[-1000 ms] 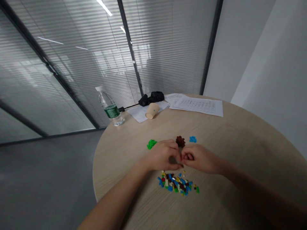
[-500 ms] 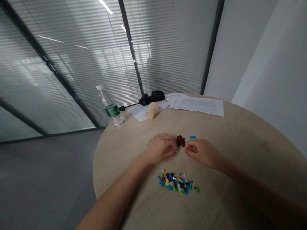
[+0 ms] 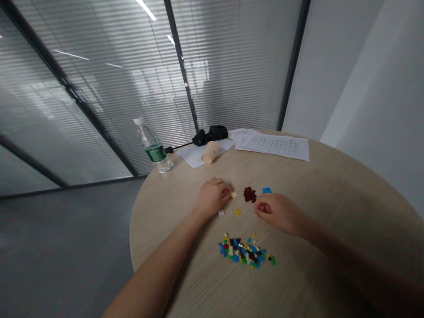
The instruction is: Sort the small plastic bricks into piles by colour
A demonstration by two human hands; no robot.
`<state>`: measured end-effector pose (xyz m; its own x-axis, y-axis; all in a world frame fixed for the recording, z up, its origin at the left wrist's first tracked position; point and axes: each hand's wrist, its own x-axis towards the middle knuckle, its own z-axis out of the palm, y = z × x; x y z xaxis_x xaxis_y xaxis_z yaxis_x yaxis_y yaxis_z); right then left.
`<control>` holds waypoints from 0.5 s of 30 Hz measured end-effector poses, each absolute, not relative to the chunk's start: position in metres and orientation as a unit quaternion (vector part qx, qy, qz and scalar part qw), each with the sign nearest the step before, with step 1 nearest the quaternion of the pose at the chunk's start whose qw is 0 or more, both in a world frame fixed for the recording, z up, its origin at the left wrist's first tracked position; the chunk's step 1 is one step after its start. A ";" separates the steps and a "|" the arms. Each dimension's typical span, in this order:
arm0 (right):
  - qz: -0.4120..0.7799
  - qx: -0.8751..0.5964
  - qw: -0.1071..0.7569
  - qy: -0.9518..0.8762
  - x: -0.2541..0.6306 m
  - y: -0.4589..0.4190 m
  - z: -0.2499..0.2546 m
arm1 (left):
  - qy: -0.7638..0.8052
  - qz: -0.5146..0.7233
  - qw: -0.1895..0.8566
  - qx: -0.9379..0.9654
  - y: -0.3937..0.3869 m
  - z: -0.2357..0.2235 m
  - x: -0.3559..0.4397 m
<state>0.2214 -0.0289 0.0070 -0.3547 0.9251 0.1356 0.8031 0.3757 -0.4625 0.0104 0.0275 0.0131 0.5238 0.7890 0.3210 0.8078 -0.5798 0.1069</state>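
My left hand [image 3: 213, 196] is closed in a pinch, its fingertips on a cream toy brick [image 3: 234, 194] in a small cream group on the table. Near its wrist lie a few white bricks [image 3: 221, 213], with yellow bricks [image 3: 237, 212] to their right. My right hand [image 3: 273, 210] has its fingers curled together beside a pile of dark brown bricks [image 3: 249, 194]; anything inside them is hidden. Some blue bricks [image 3: 266, 190] sit just beyond that hand. Closer to me spreads a mixed heap of small toy bricks [image 3: 243, 251] in several colours.
The round wooden table [image 3: 198, 282] carries a water bottle [image 3: 155, 152] at its far left. A paper cup [image 3: 211, 152] lies on its side on a sheet, near a black bundle [image 3: 217, 132]. Printed papers [image 3: 273, 145] lie at the back. Blinds and a wall stand behind.
My left hand has moved left and slightly away from me, to the cream bricks, uncovering the white and yellow bricks. My right hand has barely moved.
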 end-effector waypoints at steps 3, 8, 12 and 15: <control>0.181 -0.511 0.187 -0.820 0.221 -0.030 0.007 | -0.456 -0.166 0.025 -0.874 0.028 0.013 0.010; 0.249 -0.376 0.180 -0.874 0.220 -0.036 0.013 | -0.456 -0.156 0.012 -0.876 0.026 0.016 0.011; 0.278 -0.307 0.193 -0.889 0.220 -0.040 0.016 | -0.449 -0.170 0.018 -0.877 0.024 0.020 0.010; 0.286 -0.288 0.193 -0.893 0.220 -0.039 0.015 | -0.449 -0.186 0.019 -0.874 0.023 0.023 0.008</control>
